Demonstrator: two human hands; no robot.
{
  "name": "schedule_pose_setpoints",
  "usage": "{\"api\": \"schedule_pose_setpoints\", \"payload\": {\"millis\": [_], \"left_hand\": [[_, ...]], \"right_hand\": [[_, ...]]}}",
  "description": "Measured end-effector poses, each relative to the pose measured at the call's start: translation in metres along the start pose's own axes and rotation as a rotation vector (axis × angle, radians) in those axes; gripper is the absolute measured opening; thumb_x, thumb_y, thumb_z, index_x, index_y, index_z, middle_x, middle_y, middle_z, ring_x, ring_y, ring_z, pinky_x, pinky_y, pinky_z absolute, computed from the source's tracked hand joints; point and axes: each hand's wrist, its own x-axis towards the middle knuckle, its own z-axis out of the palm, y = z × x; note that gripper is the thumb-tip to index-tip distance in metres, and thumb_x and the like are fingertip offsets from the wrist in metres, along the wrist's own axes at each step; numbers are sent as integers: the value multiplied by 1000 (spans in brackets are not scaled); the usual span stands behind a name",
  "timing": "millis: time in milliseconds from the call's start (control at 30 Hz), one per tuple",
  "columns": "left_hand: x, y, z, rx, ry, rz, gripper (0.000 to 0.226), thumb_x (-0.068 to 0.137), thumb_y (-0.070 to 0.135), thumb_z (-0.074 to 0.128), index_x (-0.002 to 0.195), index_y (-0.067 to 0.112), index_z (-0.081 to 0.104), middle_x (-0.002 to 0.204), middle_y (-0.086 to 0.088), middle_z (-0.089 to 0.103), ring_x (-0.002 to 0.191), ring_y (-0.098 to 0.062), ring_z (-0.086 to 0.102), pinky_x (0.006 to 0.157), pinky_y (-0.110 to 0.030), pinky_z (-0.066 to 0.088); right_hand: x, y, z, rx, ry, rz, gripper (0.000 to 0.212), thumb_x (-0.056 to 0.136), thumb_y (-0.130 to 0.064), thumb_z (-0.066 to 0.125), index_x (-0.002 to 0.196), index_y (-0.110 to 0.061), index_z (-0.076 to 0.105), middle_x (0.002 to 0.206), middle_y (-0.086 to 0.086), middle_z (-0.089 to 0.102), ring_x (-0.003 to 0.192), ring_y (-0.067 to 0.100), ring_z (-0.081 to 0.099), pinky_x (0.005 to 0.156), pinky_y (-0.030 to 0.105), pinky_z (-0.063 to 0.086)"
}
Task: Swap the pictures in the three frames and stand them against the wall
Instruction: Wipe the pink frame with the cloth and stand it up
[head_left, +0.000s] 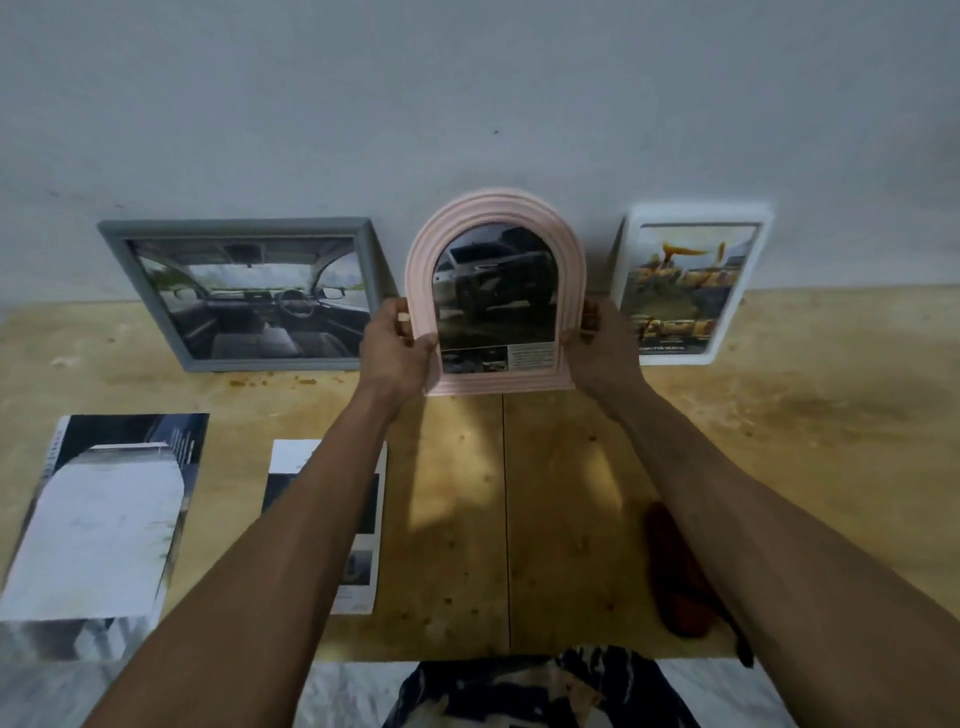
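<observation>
Both hands clamp the pink arched frame (496, 291), left hand (397, 345) and right hand (602, 345) on opposite side edges to keep it upright over the bench (571, 467), between the grey frame (244, 293) and white frame (691, 283) leaning on the wall (467, 93).

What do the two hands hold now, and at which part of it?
Both hold the pink arched frame: the left hand grips its lower left side edge, the right hand its lower right side edge.

A plain home-like room: bare plywood table (779, 415) against a grey painted wall (467, 93), marble-patterned floor (337, 691).
</observation>
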Motion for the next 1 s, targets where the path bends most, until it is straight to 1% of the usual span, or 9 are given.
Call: {"api": "schedule_pose_setpoints", "payload": {"millis": [67, 100, 200, 300, 433, 500, 633, 833, 1000], "left_hand": [[11, 4, 4, 22, 7, 22, 39, 91, 5, 68, 126, 12, 53, 119, -7, 64, 113, -26, 61, 99, -46, 54], [15, 5, 5, 28, 9, 33, 39, 91, 4, 67, 126, 12, 52, 119, -7, 64, 114, -25, 61, 99, -46, 54], [28, 5, 10, 57, 40, 52, 36, 90, 4, 68, 122, 11, 54, 115, -6, 65, 109, -24, 63, 97, -44, 55], [37, 3, 16, 71, 78, 45, 34, 90, 4, 69, 119, 12, 55, 112, -5, 67, 105, -22, 65, 96, -42, 56], [44, 0, 20, 56, 80, 31, 33, 90, 1, 67, 118, 13, 54, 114, -5, 67, 105, -19, 64, 96, -41, 57], [44, -1, 22, 52, 71, 36, 33, 90, -1, 65, 118, 13, 53, 113, -4, 66, 104, -18, 64, 97, -39, 56], [43, -3, 25, 59, 63, 26, 34, 91, -1, 64, 119, 12, 52, 117, -6, 65, 109, -21, 63, 98, -40, 55], [44, -4, 26, 61, 59, 10, 35, 90, 0, 66, 121, 12, 52, 120, -8, 66, 113, -24, 63, 97, -44, 56], [43, -4, 27, 69, 60, -3, 38, 91, 1, 65, 124, 13, 51, 123, -8, 65, 114, -23, 63, 97, -45, 56]], "right_hand": [[11, 1, 6, -23, 12, 3, 24, 96, -17, 56, 119, -11, 56, 110, 4, 66, 95, 17, 62, 77, 32, 54], [15, 1, 8, -24, 19, -4, 25, 96, -16, 55, 120, -11, 55, 111, 5, 66, 97, 19, 63, 79, 34, 55], [26, -1, 14, -17, 27, 5, 28, 96, -11, 55, 123, -7, 53, 114, 11, 66, 103, 25, 63, 85, 38, 54], [34, 1, 18, -24, 35, 12, 27, 96, -9, 55, 122, -4, 53, 115, 14, 66, 105, 29, 63, 86, 38, 52], [41, 3, 21, -62, 13, 28, 25, 96, -8, 54, 121, -3, 53, 116, 13, 64, 105, 26, 61, 77, 27, 43], [43, 5, 22, -62, 15, 37, 25, 97, -8, 54, 121, -4, 53, 115, 13, 64, 105, 25, 61, 77, 24, 41], [43, 8, 25, -50, 15, 56, 26, 97, -8, 54, 123, -5, 52, 116, 12, 64, 106, 25, 61, 78, 24, 42], [44, 11, 26, -37, -2, 54, 26, 97, -9, 54, 122, -6, 51, 115, 12, 64, 106, 27, 62, 82, 28, 48], [44, 11, 27, -41, 8, 52, 27, 96, -8, 54, 123, -4, 50, 114, 13, 63, 105, 27, 62, 79, 27, 45]]}}
